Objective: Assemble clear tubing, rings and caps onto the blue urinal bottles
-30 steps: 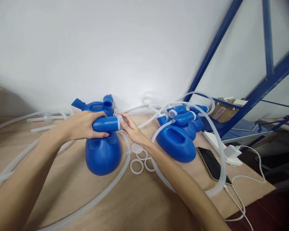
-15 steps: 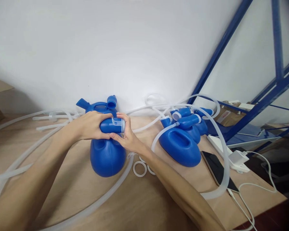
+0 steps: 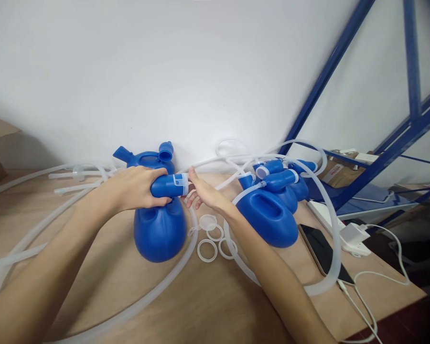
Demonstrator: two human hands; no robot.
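A blue plastic urinal bottle point(image 3: 160, 235) rests on the wooden table in front of me. My left hand point(image 3: 138, 187) is closed round its cylindrical blue neck point(image 3: 163, 186), which points to the right. A translucent collar point(image 3: 181, 184) with a small tab sits round the neck's end. Just right of that end is my right hand point(image 3: 202, 191), its fingers apart and holding nothing; I cannot tell whether its fingertips touch the rim. Below it on the table lie a translucent cap point(image 3: 208, 222) and several white rings point(image 3: 207, 251).
Another blue bottle point(image 3: 143, 160) stands behind the first. Several blue bottles point(image 3: 268, 217) with clear tubes are grouped at right. Long translucent tubing point(image 3: 157, 294) curves across the table. A phone point(image 3: 322, 251), a power strip point(image 3: 356, 248) and a blue metal rack point(image 3: 380, 157) are further right.
My right hand has let go of the collared end and moved right, its fingers opening. The cap and rings show more fully. My left hand keeps its grip.
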